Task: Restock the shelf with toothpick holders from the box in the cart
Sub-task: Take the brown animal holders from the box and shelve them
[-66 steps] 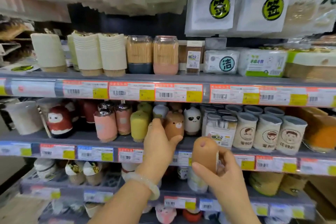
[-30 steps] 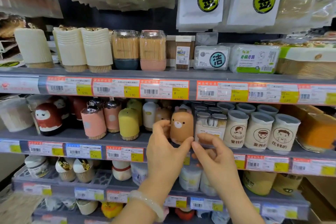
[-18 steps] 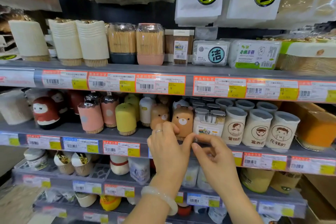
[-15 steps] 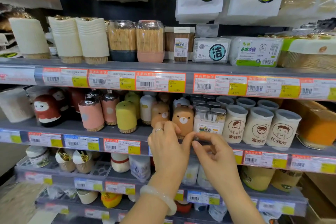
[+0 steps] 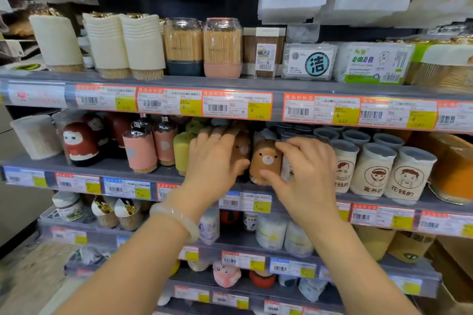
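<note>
1. The step in hand looks like settling brown bear toothpick holders into their row on the middle shelf (image 5: 107,165).
2. The left hand (image 5: 213,161) reaches in with straight fingers, its grip released, thumb against the rear bear holder (image 5: 242,148).
3. The front bear holder (image 5: 266,161) stands upright at the shelf edge; two bears show, others may be hidden.
4. The right hand (image 5: 304,174) curls thumb and fingers round the front bear, grasping it.
5. Three white face-printed jars (image 5: 407,175) front the row beside it.
6. Next, I judge, let go and fetch more from the cart, which is out of view.
</note>
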Demonstrator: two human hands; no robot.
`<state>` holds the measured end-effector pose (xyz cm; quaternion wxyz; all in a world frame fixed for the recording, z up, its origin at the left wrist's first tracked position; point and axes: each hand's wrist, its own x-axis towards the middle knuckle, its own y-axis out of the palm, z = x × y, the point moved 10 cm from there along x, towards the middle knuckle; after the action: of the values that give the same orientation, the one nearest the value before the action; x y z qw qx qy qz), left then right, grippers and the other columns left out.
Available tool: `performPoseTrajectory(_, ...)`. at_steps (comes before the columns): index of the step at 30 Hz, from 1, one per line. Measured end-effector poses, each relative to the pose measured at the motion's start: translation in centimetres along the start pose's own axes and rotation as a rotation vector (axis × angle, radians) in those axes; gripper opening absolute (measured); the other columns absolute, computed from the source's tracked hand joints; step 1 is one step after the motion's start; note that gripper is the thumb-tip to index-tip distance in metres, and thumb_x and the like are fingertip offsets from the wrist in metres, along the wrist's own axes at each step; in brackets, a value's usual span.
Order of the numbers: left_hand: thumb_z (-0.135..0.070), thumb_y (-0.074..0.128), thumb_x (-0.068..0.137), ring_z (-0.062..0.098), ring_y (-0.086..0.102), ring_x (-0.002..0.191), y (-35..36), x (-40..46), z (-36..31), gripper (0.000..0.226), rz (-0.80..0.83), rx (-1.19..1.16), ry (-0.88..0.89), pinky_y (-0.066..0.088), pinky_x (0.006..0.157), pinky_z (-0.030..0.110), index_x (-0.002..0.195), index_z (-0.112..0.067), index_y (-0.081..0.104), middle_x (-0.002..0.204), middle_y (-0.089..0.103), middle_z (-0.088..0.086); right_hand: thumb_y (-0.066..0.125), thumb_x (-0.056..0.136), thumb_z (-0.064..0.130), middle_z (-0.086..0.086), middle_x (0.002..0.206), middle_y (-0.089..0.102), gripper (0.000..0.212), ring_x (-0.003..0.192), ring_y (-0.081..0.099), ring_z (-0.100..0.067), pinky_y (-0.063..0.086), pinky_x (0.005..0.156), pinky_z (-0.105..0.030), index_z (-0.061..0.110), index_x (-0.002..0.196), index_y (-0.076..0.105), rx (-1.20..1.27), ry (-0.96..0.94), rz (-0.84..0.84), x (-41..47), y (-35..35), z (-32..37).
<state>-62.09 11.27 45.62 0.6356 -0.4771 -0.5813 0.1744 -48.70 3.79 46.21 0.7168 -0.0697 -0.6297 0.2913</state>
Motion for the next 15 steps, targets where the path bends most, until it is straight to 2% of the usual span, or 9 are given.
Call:
performPoseTrajectory(2,-0.051,0.055,0.087,0.032,0.037,0.12,0.5,0.7,-0.1,0.062,0.076,0.138,0.04,0.028,0.09,0.036,0.14,-0.026,0.035,0.132,0.05,0.006,0.082,0.054,0.041,-0.006,0.096,0.064,0.059,0.092,0.048,-0.026,0.026,0.084,-0.039,0.012,0.104,0.067,-0.111,-0.001,0.106,1.0,1.2,0.1)
performPoseTrajectory(4,-0.054,0.057,0.084,0.031,0.034,0.126,0.7,1.3,-0.3,0.066,0.094,0.162,0.077,0.028,0.095,0.037,0.141,-0.03,0.033,0.138,0.045,0.005,0.084,0.055,0.044,-0.007,0.103,0.065,0.067,0.097,0.055,-0.034,0.022,0.088,-0.04,0.015,0.111,0.064,-0.19,0.001,0.223,1.8,2.2,0.3)
performPoseTrajectory(7,-0.054,0.059,0.081,0.03,0.03,0.13,0.5,2.0,-0.3,0.067,0.101,0.172,0.101,0.025,0.101,0.038,0.141,-0.036,0.034,0.139,0.043,0.005,0.072,0.072,0.052,-0.002,0.128,0.055,0.066,0.123,0.04,-0.03,0.012,0.101,-0.041,0.024,0.129,0.053,-0.24,0.022,0.384,2.3,3.2,0.5)
performPoseTrajectory(10,-0.051,0.058,0.082,0.029,0.031,0.129,0.2,2.2,-0.2,0.059,0.116,0.177,0.118,0.024,0.101,0.037,0.136,-0.035,0.041,0.135,0.047,0.006,0.067,0.075,0.055,0.0,0.133,0.05,0.069,0.126,0.035,-0.027,0.013,0.101,-0.038,0.028,0.134,0.045,-0.278,0.0,0.452,2.0,3.9,0.6)
performPoseTrajectory(15,-0.044,0.06,0.084,0.026,0.039,0.126,0.4,2.2,0.3,0.052,0.193,0.053,0.146,0.024,0.1,0.035,0.132,-0.033,0.043,0.126,0.058,-0.001,0.074,0.071,0.05,-0.001,0.131,0.053,0.069,0.122,0.038,-0.029,0.019,0.092,-0.038,0.027,0.131,0.048,-0.274,0.009,0.46,1.7,3.8,0.8)
